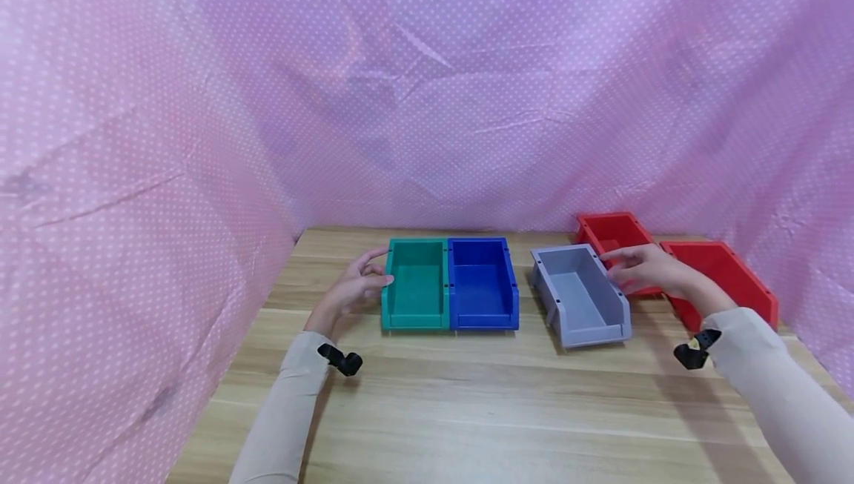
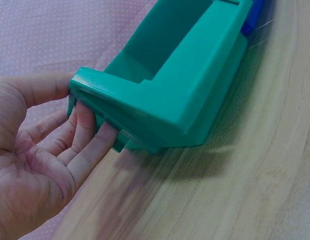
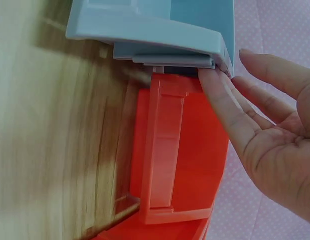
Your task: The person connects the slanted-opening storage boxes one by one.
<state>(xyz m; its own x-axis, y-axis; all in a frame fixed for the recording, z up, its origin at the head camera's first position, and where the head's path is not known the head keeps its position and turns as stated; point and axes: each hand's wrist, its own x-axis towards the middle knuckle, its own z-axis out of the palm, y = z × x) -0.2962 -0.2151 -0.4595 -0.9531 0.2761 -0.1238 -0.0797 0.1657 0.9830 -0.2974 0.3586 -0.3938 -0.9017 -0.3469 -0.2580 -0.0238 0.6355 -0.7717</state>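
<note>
My left hand (image 1: 356, 285) holds the left side of a green storage bin (image 1: 416, 321), thumb on the rim and fingers (image 2: 87, 125) against the outer wall under its lip. A blue storage bin (image 1: 483, 319) stands directly against the green one's right side. My right hand (image 1: 647, 270) is at the right side wall of a grey storage bin (image 1: 580, 299), which sits at an angle. In the right wrist view the fingers (image 3: 220, 97) reach under the grey bin's rim, the thumb near the edge above. Whether the thumb touches is hard to tell.
One red bin (image 1: 614, 226) stands behind the grey bin, partly hidden by it and my right hand. Another red bin (image 1: 723, 276) lies at an angle farther right, behind my right wrist. Pink dotted cloth (image 1: 427, 136) hangs around the wooden table (image 1: 440, 402).
</note>
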